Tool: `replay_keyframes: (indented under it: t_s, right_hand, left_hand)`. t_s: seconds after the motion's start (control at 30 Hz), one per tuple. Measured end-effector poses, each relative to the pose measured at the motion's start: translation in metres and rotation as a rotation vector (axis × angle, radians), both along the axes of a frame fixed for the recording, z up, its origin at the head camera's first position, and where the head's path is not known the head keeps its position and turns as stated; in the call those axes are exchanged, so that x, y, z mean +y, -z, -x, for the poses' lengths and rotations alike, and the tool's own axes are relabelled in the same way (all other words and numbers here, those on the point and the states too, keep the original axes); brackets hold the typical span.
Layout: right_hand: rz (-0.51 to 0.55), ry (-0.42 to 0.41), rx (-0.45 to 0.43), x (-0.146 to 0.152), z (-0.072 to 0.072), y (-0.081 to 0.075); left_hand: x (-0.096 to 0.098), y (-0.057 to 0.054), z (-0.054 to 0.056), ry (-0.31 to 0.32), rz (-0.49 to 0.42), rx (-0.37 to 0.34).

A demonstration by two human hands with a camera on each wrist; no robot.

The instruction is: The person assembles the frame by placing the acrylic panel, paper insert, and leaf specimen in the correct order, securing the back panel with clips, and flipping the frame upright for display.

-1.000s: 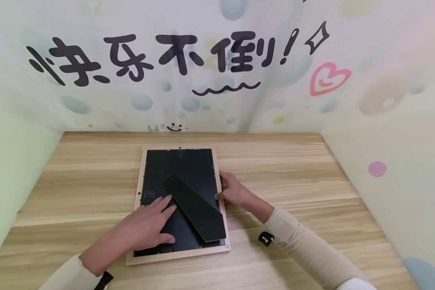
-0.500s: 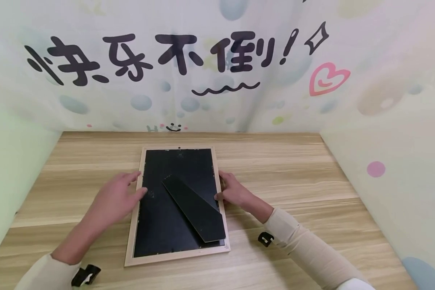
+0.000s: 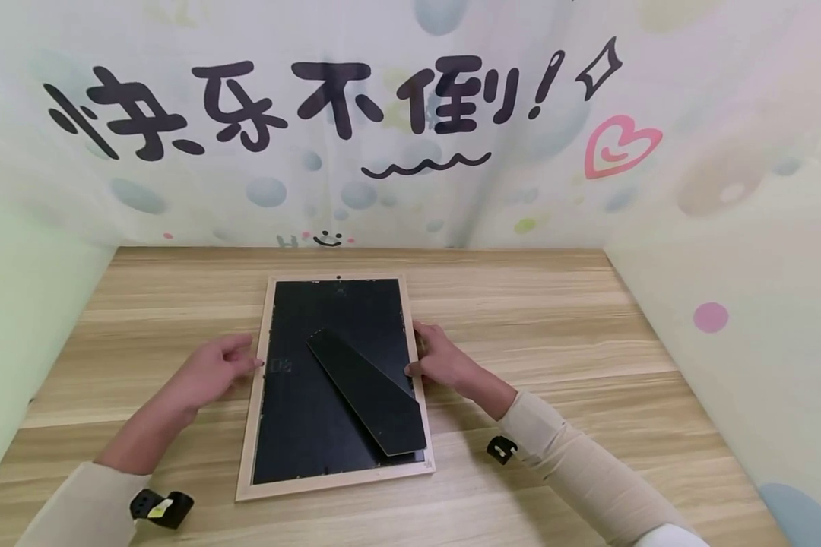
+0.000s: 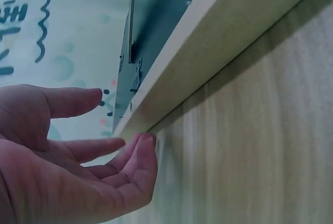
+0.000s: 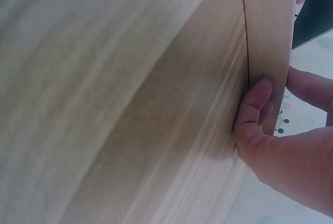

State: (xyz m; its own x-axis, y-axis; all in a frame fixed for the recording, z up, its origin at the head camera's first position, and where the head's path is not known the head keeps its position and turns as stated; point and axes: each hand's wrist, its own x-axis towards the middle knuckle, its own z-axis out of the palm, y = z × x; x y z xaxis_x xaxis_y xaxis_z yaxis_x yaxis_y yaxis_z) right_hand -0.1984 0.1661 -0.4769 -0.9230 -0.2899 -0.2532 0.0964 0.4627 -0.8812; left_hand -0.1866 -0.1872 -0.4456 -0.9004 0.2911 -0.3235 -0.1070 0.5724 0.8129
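Observation:
A picture frame [image 3: 315, 429] lies face down on the table, its black back up inside a pale wood border. A black easel leg [image 3: 376, 403] slants across that back toward the lower right. My right hand [image 3: 448, 361] grips the right edge, the thumb on top; in the right wrist view curled fingers [image 5: 253, 107] press the wooden side. At the opposite edge is my left hand [image 3: 212, 372], fingers loosely bent. In the left wrist view its thumb [image 4: 75, 101] stands apart from the wood, and its fingertips are close to the side; contact is unclear.
The wood-grain table [image 3: 540, 304] extends around the frame on all sides. A printed cloth [image 3: 410, 205] with large black characters hangs along the back edge, and pale walls [image 3: 739, 251] stand at both sides. Black straps [image 3: 164, 509] hang at the sleeves.
My left hand has lifted off the black back and moved left to the frame's left edge, then slightly lower and outward. The right hand and the frame have stayed in place.

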Motion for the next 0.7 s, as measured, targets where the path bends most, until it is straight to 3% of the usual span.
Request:
replay_keyframes:
  t_s: [0.1,0.23,0.5,0.7]
  right_hand:
    - [-0.013,0.022,-0.008,0.000,0.000,0.000]
    - [-0.010,0.030,-0.014,0.000,0.000,0.000]
    - [0.008,0.012,-0.015,0.002,-0.001,-0.001]
    - [-0.034,0.058,-0.049,0.000,-0.002,-0.003]
  left_hand:
    - [-0.002,0.006,0.002,0.000,-0.064,-0.085]
    - [-0.004,0.010,0.005,0.001,-0.086,-0.133]
    - [-0.002,0.013,0.007,-0.034,-0.073,-0.143]
    - [-0.002,0.014,0.008,-0.063,-0.049,-0.142]
